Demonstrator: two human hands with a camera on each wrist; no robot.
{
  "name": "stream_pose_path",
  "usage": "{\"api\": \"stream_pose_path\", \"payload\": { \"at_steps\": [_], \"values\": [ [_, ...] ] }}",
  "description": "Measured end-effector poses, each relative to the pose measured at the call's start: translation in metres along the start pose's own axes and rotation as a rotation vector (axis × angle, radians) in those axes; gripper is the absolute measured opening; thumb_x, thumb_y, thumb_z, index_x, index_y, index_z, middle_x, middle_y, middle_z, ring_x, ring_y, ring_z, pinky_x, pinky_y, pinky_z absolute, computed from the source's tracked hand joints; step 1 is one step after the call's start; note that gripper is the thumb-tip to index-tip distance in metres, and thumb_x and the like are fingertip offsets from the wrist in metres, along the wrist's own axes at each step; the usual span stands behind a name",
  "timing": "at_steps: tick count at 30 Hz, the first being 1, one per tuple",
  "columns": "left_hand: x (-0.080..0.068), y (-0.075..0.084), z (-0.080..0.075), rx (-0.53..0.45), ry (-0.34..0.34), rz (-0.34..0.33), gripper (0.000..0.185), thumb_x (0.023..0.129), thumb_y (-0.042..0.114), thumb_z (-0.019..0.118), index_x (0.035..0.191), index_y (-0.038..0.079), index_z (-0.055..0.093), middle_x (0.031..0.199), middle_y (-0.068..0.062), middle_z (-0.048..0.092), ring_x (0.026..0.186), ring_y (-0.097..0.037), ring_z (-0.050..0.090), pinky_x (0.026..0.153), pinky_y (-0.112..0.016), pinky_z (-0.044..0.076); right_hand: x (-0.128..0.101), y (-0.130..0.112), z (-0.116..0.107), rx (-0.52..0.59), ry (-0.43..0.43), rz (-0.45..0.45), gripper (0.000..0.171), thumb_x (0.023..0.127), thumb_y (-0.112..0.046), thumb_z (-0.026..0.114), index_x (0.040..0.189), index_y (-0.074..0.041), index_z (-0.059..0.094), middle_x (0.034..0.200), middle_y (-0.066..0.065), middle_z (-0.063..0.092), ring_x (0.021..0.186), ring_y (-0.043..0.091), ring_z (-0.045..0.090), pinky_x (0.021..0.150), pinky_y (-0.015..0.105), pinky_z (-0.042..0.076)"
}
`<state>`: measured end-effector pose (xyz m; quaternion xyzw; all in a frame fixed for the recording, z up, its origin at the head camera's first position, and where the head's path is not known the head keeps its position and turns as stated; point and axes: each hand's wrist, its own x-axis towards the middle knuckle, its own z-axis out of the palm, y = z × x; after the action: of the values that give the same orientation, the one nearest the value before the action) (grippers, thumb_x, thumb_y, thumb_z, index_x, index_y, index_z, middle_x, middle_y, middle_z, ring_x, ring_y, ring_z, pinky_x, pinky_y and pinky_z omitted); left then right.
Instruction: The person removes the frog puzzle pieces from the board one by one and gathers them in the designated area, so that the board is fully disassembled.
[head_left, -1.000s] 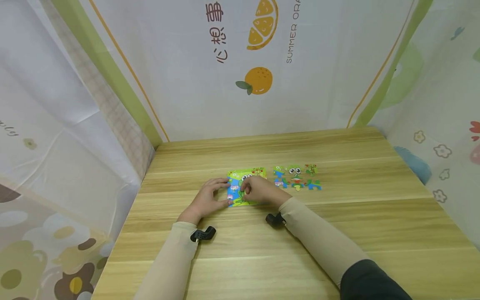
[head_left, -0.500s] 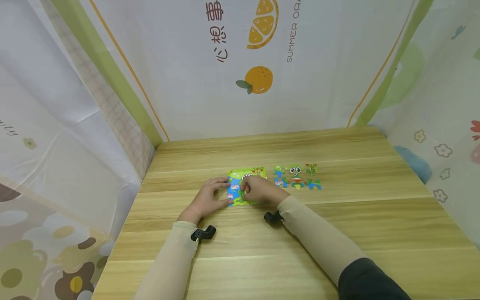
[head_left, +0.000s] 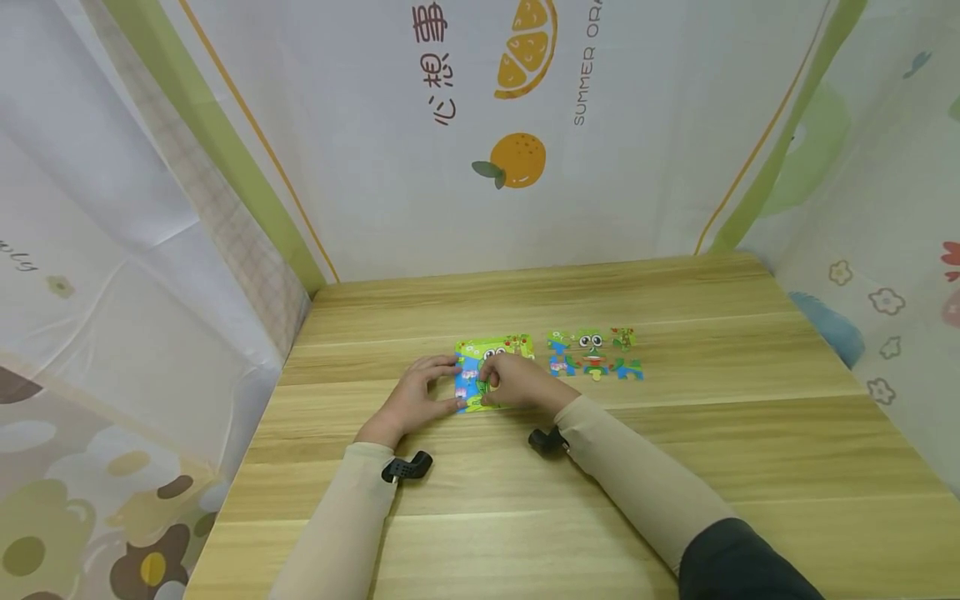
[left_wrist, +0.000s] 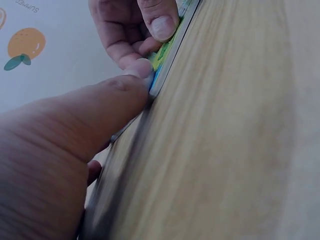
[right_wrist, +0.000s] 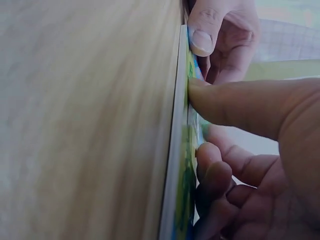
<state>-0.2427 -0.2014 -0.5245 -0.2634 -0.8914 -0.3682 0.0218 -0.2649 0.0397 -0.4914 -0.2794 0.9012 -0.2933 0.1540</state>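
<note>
A frog jigsaw puzzle (head_left: 469,347) lies flat on the wooden table, in green, yellow and blue. At its left edge rests my left hand (head_left: 415,398), fingers spread, with the thumb (left_wrist: 117,95) touching the lower left corner. Over the puzzle's middle is my right hand (head_left: 522,383), its fingers curled and its thumb (right_wrist: 225,102) on the surface. It seems to pinch a puzzle piece there, mostly hidden under the fingertips. Just right of the board lie several loose puzzle pieces (head_left: 592,342), one with the frog's eyes.
The wooden table (head_left: 480,533) stretches out around the puzzle on every side. A white curtain (head_left: 360,150) with orange prints hangs behind its back edge, and patterned cloths hang at both sides. Each wrist wears a small black camera (head_left: 407,468).
My right thumb and fingertips have shifted slightly left and down on the puzzle. My left hand and the loose pieces stay in place.
</note>
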Motion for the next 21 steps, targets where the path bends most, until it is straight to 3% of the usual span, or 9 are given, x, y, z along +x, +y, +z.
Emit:
{"api": "stream_pose_path", "payload": {
  "at_steps": [4, 9, 17, 21],
  "values": [
    [0.0, -0.001, 0.001, -0.003, 0.003, 0.015, 0.062, 0.077, 0.043, 0.079, 0.129, 0.014, 0.062, 0.144, 0.0, 0.046, 0.134, -0.017, 0.034, 0.107, -0.042, 0.036, 0.0, 0.001, 0.0, 0.018, -0.006, 0.0, 0.032, 0.082, -0.025, 0.079, 0.107, -0.013, 0.063, 0.091, -0.001, 0.057, 0.078, 0.014, 0.054, 0.068, 0.026, 0.05],
    [0.0, 0.0, 0.001, -0.001, 0.002, 0.013, 0.062, 0.077, 0.044, 0.079, 0.129, 0.015, 0.062, 0.144, 0.001, 0.046, 0.134, -0.016, 0.034, 0.107, -0.042, 0.036, 0.003, 0.005, 0.002, 0.027, 0.033, -0.003, 0.016, 0.086, -0.022, 0.074, 0.098, -0.017, 0.064, 0.084, -0.005, 0.06, 0.076, 0.012, 0.057, 0.068, 0.025, 0.051],
    [0.0, 0.001, 0.001, -0.001, 0.004, 0.013, 0.061, 0.078, 0.042, 0.079, 0.129, 0.013, 0.062, 0.144, 0.0, 0.046, 0.134, -0.016, 0.034, 0.107, -0.041, 0.036, 0.002, -0.004, 0.003, -0.066, 0.116, 0.022, 0.015, 0.084, -0.025, 0.075, 0.088, -0.018, 0.062, 0.076, -0.008, 0.059, 0.07, 0.009, 0.056, 0.064, 0.023, 0.05],
    [0.0, 0.001, 0.0, 0.001, 0.007, 0.01, 0.061, 0.077, 0.042, 0.079, 0.128, 0.014, 0.062, 0.144, 0.0, 0.047, 0.134, -0.015, 0.034, 0.107, -0.04, 0.036, 0.002, -0.005, 0.003, -0.061, 0.145, 0.041, 0.011, 0.083, -0.022, 0.072, 0.085, -0.017, 0.063, 0.076, -0.007, 0.059, 0.07, 0.01, 0.057, 0.063, 0.024, 0.05]
  ]
}}
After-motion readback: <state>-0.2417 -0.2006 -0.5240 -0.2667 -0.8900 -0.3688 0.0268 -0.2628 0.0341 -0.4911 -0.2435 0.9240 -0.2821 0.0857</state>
